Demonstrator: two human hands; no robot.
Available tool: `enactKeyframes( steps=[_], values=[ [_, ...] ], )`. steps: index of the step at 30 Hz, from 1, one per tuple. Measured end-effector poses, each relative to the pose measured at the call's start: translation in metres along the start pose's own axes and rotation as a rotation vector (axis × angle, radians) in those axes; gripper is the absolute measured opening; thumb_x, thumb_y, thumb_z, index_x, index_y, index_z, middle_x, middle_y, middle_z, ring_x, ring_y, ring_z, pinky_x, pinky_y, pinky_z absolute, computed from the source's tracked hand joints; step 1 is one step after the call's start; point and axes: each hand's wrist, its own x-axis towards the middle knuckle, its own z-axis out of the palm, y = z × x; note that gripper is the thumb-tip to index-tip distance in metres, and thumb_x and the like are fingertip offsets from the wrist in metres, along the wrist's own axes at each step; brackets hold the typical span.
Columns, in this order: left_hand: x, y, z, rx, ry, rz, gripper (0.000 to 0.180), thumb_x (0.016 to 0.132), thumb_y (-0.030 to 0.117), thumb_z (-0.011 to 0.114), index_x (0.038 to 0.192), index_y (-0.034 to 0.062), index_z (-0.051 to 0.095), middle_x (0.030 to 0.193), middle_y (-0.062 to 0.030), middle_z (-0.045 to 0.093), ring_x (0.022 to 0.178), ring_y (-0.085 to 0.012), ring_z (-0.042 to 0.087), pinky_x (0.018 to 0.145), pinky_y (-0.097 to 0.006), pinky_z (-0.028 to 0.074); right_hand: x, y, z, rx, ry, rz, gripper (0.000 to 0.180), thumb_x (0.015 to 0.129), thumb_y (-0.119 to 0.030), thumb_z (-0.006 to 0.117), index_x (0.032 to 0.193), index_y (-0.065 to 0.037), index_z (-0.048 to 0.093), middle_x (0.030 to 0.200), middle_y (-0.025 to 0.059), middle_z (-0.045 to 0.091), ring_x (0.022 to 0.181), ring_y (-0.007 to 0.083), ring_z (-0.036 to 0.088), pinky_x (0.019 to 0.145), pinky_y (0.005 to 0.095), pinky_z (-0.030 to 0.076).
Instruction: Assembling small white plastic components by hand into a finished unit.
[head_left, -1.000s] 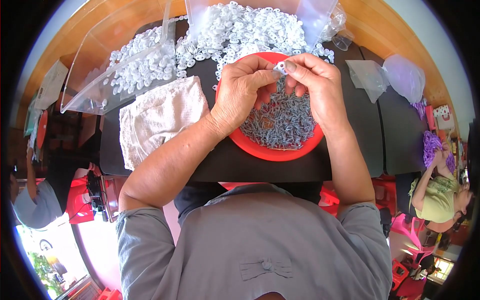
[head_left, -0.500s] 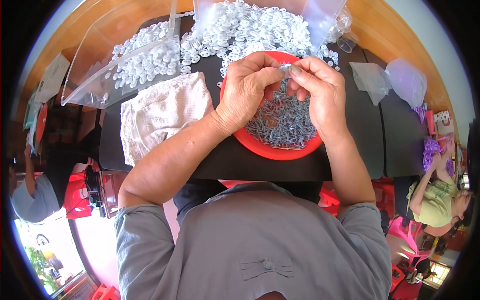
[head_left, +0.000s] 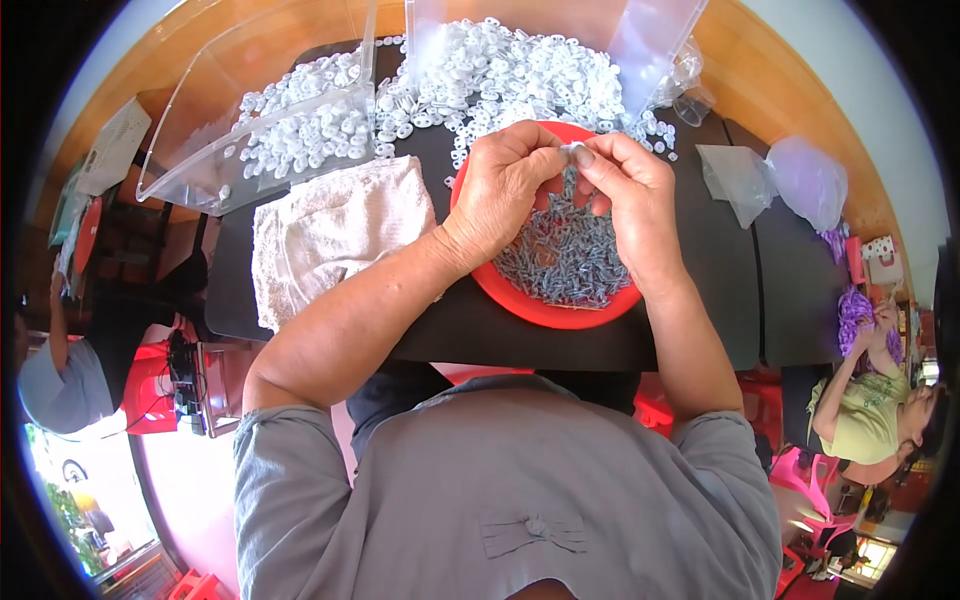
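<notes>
Above a red plastic basin my two hands meet fingertip to fingertip. My left hand is closed in a pinch, and so is my right hand. Between their thumbs and fingers sits a small white plastic piece, mostly covered by the fingertips. It resembles the loose oval white pieces heaped behind the basin. Inside the basin lie many small grey screw-like parts. Whether a grey part is also pinched in my fingers is hidden.
A clear plastic bin on its side spills more white ovals at the left. In front of it lies a folded cream towel. Plastic bags rest at the right of the black table. Another person handles purple material at far right.
The whole view has shifted slightly. My hands stay pinched together over the basin, with the right fingers moved a little and more of the white piece showing.
</notes>
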Motion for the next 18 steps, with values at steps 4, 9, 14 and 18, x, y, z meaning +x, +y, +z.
enactKeyframes(
  steps=[4,9,14,18],
  values=[
    [0.000,-0.002,-0.002,0.045,-0.015,0.046,0.016,0.089,0.012,0.056,0.085,-0.0026,0.061,0.065,-0.0023,0.056,0.055,-0.0073,0.051,0.051,-0.024,0.044,-0.003,-0.004,-0.001,-0.061,-0.007,-0.069,0.016,0.092,-0.017,0.061,0.089,-0.002,0.065,0.070,0.0000,0.059,0.060,0.0066,0.054,0.052,0.0200,0.036],
    [0.008,0.008,-0.008,-0.052,0.044,-0.027,0.015,0.088,0.015,0.060,0.083,0.0011,0.061,0.064,-0.0018,0.056,0.049,-0.0078,0.049,0.042,-0.022,0.036,0.003,-0.008,-0.021,-0.013,0.074,-0.082,0.017,0.092,-0.018,0.062,0.091,-0.001,0.065,0.068,0.0000,0.057,0.059,0.0071,0.055,0.052,0.0195,0.036],
    [0.006,0.000,-0.002,-0.093,0.006,-0.050,0.016,0.087,0.016,0.063,0.082,0.0010,0.062,0.065,-0.0032,0.058,0.050,-0.0096,0.052,0.042,-0.023,0.038,0.004,-0.008,-0.017,0.070,-0.006,0.003,0.018,0.093,-0.019,0.061,0.091,-0.001,0.065,0.069,-0.0001,0.057,0.062,0.0080,0.056,0.054,0.0191,0.036],
    [0.006,0.001,-0.001,-0.085,-0.004,-0.063,0.015,0.087,0.015,0.063,0.082,0.0010,0.062,0.066,-0.0031,0.058,0.051,-0.0096,0.052,0.042,-0.023,0.039,0.004,-0.009,-0.018,0.084,-0.024,0.025,0.018,0.093,-0.019,0.062,0.089,-0.002,0.065,0.068,-0.0001,0.057,0.060,0.0081,0.056,0.054,0.0196,0.036]
  ],
)
